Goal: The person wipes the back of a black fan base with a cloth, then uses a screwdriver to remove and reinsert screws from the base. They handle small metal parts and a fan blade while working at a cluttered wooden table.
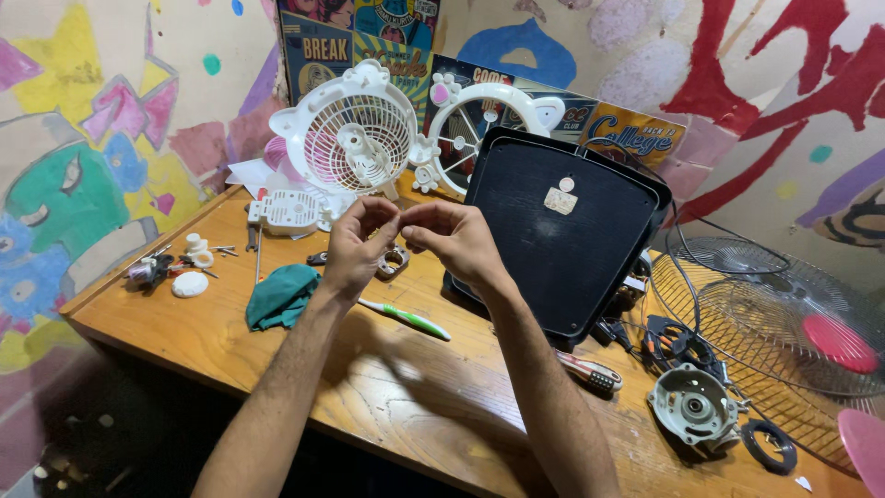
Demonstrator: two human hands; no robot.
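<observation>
Hands raised over wooden worktop (387, 387), fingertips pinched together. Left hand (358, 242) and right hand (452, 238) nearly touching, maybe pinching something tiny; cannot tell what. Below them: green-white toothbrush (406, 319), green cloth (281, 297), small metal part (394, 261). Behind: white fan grille (350, 129), black panel (562, 240) leaning upright. Far right: grey motor housing (693, 406), wire fan guard (784, 323).

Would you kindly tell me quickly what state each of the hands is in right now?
Left hand: fingers curled and pinched together above the wooden table; anything held is too small to make out.
Right hand: likewise pinched, fingertips meeting the left's; contents cannot be told.
</observation>
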